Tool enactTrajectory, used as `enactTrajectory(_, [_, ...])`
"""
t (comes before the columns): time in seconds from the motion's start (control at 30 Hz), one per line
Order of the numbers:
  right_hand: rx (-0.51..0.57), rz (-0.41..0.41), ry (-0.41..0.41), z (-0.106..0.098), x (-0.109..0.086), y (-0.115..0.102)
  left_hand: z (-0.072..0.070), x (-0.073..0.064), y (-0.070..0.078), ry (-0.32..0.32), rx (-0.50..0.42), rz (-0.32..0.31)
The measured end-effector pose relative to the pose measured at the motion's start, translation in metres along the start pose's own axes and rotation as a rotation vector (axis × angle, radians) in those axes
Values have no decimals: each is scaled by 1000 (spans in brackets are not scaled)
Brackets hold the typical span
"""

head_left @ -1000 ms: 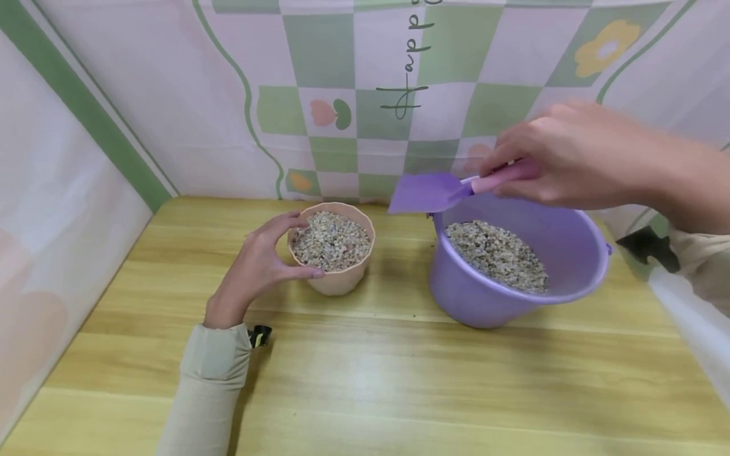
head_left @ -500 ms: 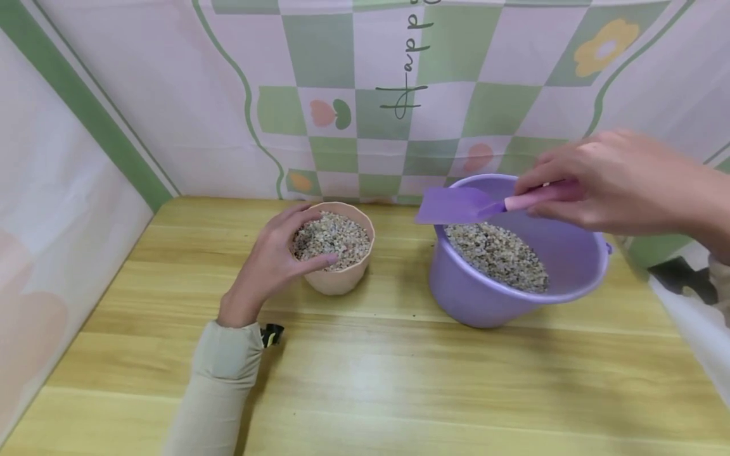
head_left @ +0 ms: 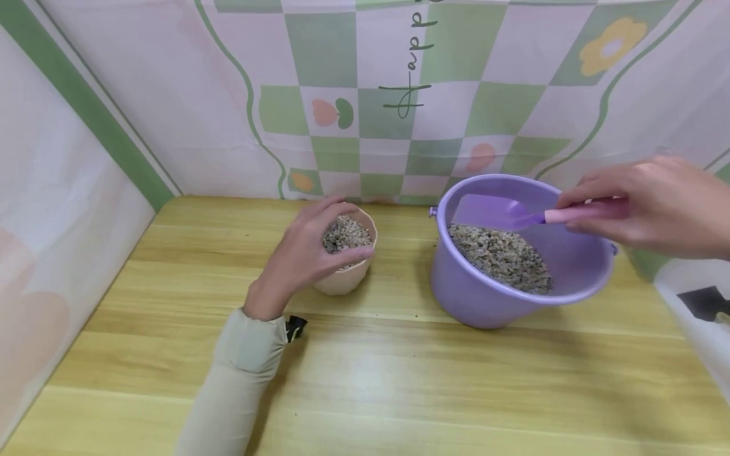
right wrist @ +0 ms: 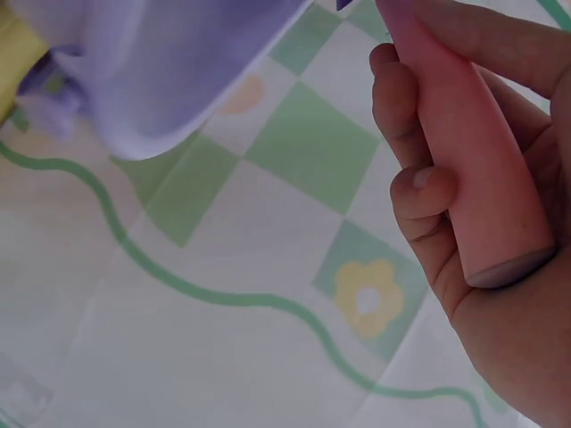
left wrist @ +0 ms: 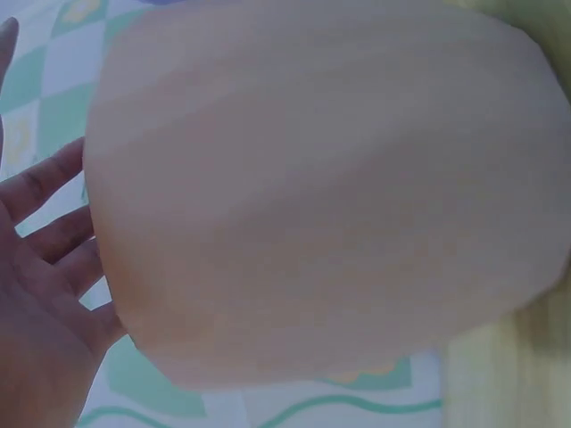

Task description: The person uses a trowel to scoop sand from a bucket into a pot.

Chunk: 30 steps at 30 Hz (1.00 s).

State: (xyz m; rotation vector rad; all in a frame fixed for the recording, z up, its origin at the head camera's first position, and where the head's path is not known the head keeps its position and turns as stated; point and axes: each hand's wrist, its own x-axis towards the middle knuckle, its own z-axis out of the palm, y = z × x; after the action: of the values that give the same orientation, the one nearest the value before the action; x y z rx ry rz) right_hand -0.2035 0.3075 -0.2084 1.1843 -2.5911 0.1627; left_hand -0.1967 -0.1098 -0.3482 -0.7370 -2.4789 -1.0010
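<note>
Spillage looks the likeliest trouble from here: the left hand arches over the mouth of the peach flowerpot, its fingers loosely spread toward the far rim and its thumb near the front one, so a careless drag could tip the pot or sweep gravel onto the wooden counter. The flowerpot stands upright on that counter, left of the purple bucket and apart from it, filled high. The right hand grips the pink handle of the purple shovel, whose blade hangs above the bucket's gravel; a knock against the bucket wall could twist it and scatter any load, though no grains can be made out on it. Only the head view shows both fills. The right wrist view adds fingers curled round the handle and its dark butt end, hidden from above. The left wrist view gives the flowerpot's outer wall and the fingers' undersides but none of the gravel; whether those fingers press the rim or merely pass over it cannot be told
</note>
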Motion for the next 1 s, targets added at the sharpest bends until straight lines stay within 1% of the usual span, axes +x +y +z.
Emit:
enactTrajectory(0.1, [16,-36,24,6,-7,5,3,7,5,-7,21,37])
enactTrajectory(0.17, [26,-42,29,10,-12,8,5,13,9,-9,43,58])
enactTrajectory(0.23, [24,-18,18,14,-17,10,6,18,14,-14,73,74])
enactTrajectory(0.3, [29,25,-4,18,-20,10,7,24,19,-22,86,90])
enactTrajectory(0.37, [28,66,-32,21,-23,10,8,28,24,-38,75,99])
enactTrajectory(0.5, [18,128,-79,25,-25,9,10,36,31,-75,24,113])
enactTrajectory(0.57, [13,147,-102,27,-26,9,10,38,33,-93,-1,116])
enactTrajectory(0.67, [15,155,-123,30,-27,9,12,43,37,-115,-8,111])
enactTrajectory(0.73, [10,150,-129,33,-28,10,14,45,39,-146,-14,93])
enactTrajectory(0.8, [-2,144,-128,35,-29,11,16,49,43,-188,5,81])
enactTrajectory(0.9, [-28,133,-129,36,-30,12,20,54,48,-263,31,60])
enactTrajectory(1.0, [-24,138,-144,34,-29,11,26,59,52,-314,52,56])
